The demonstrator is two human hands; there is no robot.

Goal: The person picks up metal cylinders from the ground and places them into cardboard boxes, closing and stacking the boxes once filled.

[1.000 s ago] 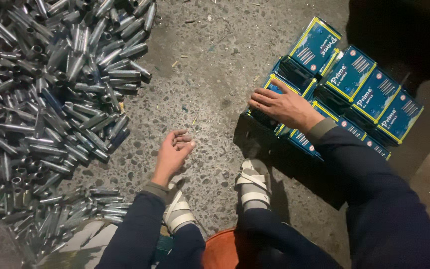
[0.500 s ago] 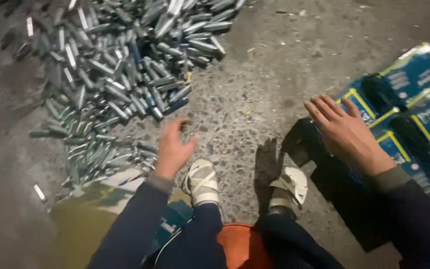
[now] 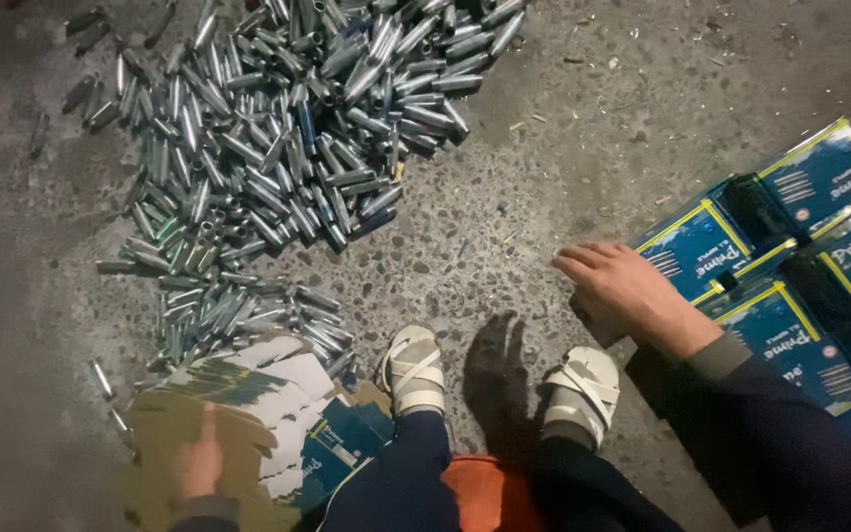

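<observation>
Cardboard, a heap of flattened white and blue-green box pieces, lies at the lower left of the frame on the speckled concrete floor. The left hand rests on top of this heap, fingers lying flat and loose on the board, gripping nothing that can be made out; the picture is blurred there. The right hand is at the centre right, palm down with fingers stretched out and released, touching the edge of the nearest of the blue boxes with yellow borders that are packed side by side at the right of the frame. Between the two hands, at the lower middle, stand two feet in white strapped sandals. An orange rounded thing shows at the bottom edge between the legs. Across the upper left spreads a big pile of small silver metal cylinders, its lower fringe reaching just beside the cardboard.
</observation>
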